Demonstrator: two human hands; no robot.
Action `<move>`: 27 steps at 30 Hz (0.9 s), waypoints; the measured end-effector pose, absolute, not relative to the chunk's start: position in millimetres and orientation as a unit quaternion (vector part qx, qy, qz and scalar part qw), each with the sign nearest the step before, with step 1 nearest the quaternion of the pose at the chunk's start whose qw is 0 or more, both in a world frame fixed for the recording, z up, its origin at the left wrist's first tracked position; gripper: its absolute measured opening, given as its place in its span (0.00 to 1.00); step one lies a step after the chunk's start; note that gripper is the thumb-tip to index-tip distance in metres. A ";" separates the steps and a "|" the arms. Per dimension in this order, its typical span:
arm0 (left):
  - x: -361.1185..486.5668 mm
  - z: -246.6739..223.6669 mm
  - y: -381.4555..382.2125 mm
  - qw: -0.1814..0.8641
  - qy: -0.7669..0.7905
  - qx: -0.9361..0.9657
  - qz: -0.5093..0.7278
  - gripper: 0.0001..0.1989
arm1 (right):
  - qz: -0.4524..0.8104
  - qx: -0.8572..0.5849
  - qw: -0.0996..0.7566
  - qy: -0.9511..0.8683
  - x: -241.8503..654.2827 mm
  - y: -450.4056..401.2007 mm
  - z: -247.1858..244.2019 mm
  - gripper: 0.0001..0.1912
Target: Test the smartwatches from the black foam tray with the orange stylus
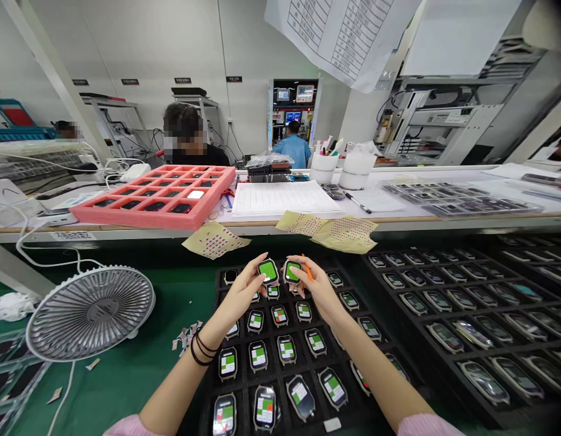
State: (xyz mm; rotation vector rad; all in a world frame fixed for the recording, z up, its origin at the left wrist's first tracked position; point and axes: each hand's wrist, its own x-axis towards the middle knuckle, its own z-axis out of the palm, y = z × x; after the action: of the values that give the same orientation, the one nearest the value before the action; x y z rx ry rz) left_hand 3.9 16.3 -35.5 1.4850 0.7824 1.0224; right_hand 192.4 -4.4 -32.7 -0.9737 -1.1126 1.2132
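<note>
Above a black foam tray (273,380) of lit watch units, my left hand (247,284) grips a watch with a green screen (268,271), its thumb on the glass. Close beside it, my right hand (314,281) holds a second green-screened watch (292,272), also with the thumb on its face. An orange stick-like tool (307,267) pokes out between the right fingers. The two watches are apart, side by side, with faces toward me. In the tray, watches (258,355) show green and white blocks, some with a red one.
A round fan (92,312) stands left on the green surface (166,375). More black trays of watches (480,378) lie at the right. The raised shelf holds a pink foam tray (196,217), papers (284,198), a pen (358,203) and clear trays (484,210). Two people sit beyond.
</note>
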 end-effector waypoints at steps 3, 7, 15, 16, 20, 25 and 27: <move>5.5 -34.8 15.7 0.557 0.323 0.627 0.438 0.29 | 0.519 -0.410 0.578 -0.479 192.1 -3.4 -34.2 0.18; 5.5 -32.4 14.3 0.558 0.321 0.627 0.439 0.29 | 0.512 -0.405 0.584 -0.483 191.2 0.5 -40.9 0.22; 4.9 -29.5 13.3 0.558 0.331 0.619 0.443 0.30 | 0.502 -0.413 0.581 -0.490 190.6 1.9 -41.9 0.24; 5.6 -29.9 13.5 0.557 0.329 0.618 0.447 0.30 | 0.504 -0.415 0.579 -0.488 190.6 0.7 -40.1 0.23; 6.7 -30.3 14.0 0.558 0.327 0.609 0.459 0.29 | 0.517 -0.414 0.576 -0.479 190.4 -4.0 -34.0 0.20; 4.0 -30.8 15.2 0.571 0.330 0.599 0.454 0.25 | 0.522 -0.411 0.577 -0.475 189.6 -5.2 -32.6 0.20; 3.7 -32.0 16.1 0.571 0.332 0.597 0.455 0.26 | 0.523 -0.409 0.576 -0.477 189.5 -4.7 -33.0 0.19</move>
State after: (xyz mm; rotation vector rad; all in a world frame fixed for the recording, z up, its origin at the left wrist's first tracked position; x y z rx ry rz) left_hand 3.7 16.1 -32.0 1.4017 0.7783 1.0666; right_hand 189.5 -4.7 -33.0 -0.9582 -1.1171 1.2234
